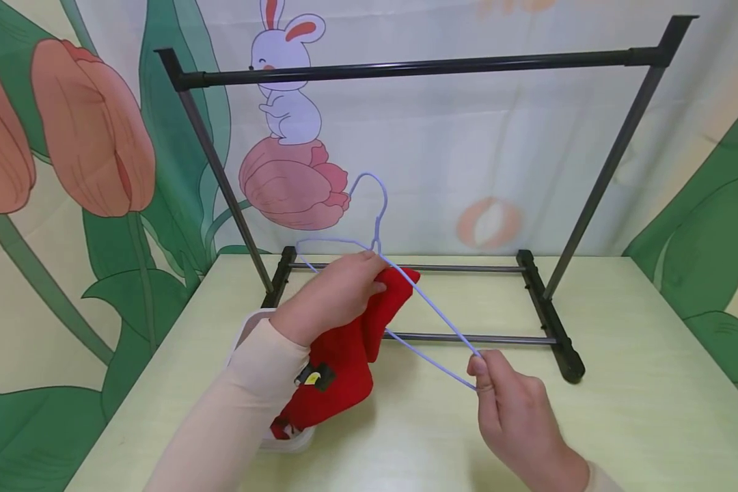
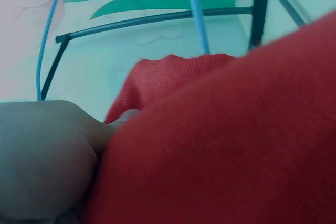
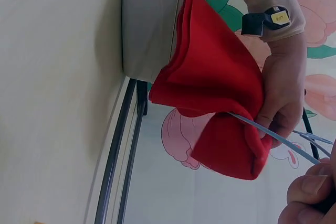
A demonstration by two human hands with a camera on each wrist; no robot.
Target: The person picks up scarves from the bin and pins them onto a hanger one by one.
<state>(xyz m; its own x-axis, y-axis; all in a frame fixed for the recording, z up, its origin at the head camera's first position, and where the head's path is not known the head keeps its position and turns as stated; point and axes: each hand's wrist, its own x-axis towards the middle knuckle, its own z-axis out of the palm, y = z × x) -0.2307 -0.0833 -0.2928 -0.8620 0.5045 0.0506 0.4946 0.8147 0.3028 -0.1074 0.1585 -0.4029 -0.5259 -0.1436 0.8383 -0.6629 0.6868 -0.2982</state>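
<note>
The left hand (image 1: 335, 297) pinches the red cloth (image 1: 338, 376), which is folded over the lower bar of the blue hanger (image 1: 431, 302), with its bottom end at the white container (image 1: 290, 443). The right hand (image 1: 519, 413) grips the hanger's right corner. The black rack (image 1: 436, 67) stands behind both hands.
</note>
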